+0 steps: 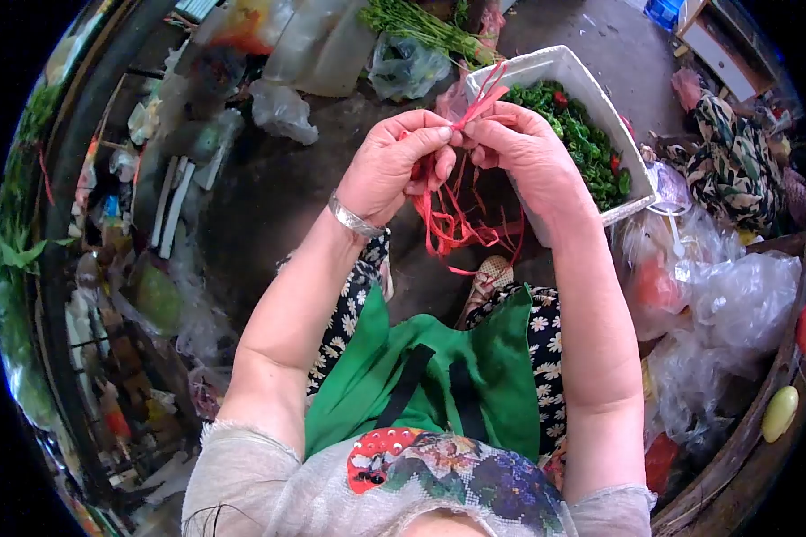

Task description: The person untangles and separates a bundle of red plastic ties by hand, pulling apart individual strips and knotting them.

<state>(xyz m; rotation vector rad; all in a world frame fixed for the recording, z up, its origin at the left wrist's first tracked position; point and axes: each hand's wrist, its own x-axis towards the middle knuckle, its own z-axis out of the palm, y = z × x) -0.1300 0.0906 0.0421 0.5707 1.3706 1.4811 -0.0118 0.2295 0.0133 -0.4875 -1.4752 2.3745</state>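
Observation:
Both hands are raised close together in front of me, fingertips nearly touching. My left hand (407, 159), with a silver bracelet (355, 217) on its wrist, is closed in a pinch on thin red plastic strings. My right hand (519, 148) pinches the same red strings (448, 231) at the point where the hands meet. Some ends stick up above the fingers, and a tangle of loops hangs below. Behind my right hand stands a white foam box (634, 170) holding green and a few red peppers (582, 134).
Clear plastic bags (743, 295) are heaped at the right beside a wooden edge (734, 456) with a pale green oval fruit (780, 413). Green stems (421, 29) and a plastic bag (407, 67) lie at the top. Cluttered racks (107, 340) line the left.

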